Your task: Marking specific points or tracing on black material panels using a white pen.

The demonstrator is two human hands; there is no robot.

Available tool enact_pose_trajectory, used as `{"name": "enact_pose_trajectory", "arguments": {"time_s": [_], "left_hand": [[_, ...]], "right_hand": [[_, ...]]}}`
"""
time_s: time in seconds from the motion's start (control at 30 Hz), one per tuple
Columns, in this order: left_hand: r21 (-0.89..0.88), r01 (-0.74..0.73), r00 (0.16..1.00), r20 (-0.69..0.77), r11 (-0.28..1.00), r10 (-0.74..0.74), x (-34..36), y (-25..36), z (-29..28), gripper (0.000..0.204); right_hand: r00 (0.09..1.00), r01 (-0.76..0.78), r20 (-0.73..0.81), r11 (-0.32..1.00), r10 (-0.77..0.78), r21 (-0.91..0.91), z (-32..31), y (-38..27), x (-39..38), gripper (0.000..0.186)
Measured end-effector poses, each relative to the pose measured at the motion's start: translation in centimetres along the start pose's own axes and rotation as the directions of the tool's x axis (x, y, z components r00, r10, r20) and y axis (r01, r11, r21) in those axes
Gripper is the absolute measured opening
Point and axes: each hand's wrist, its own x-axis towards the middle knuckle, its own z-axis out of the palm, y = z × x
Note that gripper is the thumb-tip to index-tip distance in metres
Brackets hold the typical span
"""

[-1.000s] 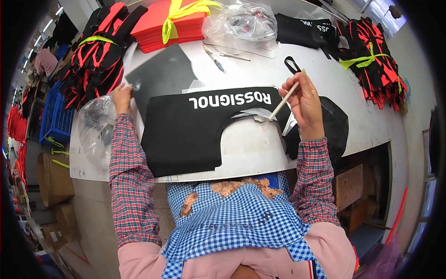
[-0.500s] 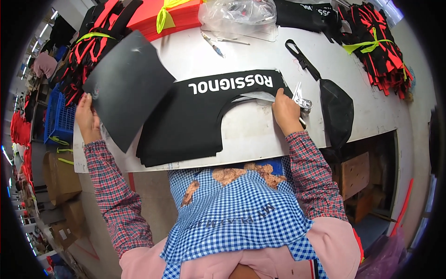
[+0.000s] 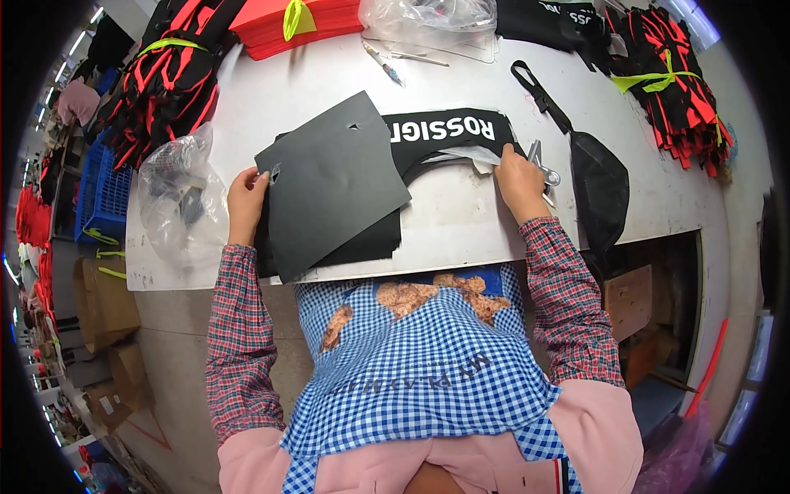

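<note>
Shifted rightward since the earlier frame, the dark grey sheet in the head view now covers the left part of the black fabric panel on the desk. The left hand pinches the sheet's left edge. The right hand, fingers curled, is at the panel's right end, just beside a silver metal clip; whether it grips anything, I cannot tell.

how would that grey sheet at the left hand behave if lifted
The grey sheet is probably fairly stiff: its edges look nearly straight, with the left hand at one side. Looking thin, it's likely light. Its smooth face could let it slide.
</note>
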Motion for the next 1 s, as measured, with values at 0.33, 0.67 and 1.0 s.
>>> {"name": "enact_pose_trajectory", "arguments": {"time_s": [0.33,0.67,1.0], "left_hand": [[0.248,-0.12,0.988,0.126,0.961,0.091,-4.0,2.5,0.3,0.055],[0.397,-0.249,0.968,0.093,0.883,0.231,-8.5,4.1,1.7,0.07],[0.575,-0.461,0.88,0.396,0.676,0.263,-17.2,7.8,0.8,0.074]], "right_hand": [[0.999,0.025,-0.046,0.996,-0.029,-0.081,0.8,0.6,0.9,0.032],[0.993,0.065,-0.116,0.957,-0.033,0.283,-2.2,-3.9,-1.0,0.035],[0.957,0.016,0.196,0.719,-0.212,0.695,-0.7,-11.1,-3.6,0.041]]}}
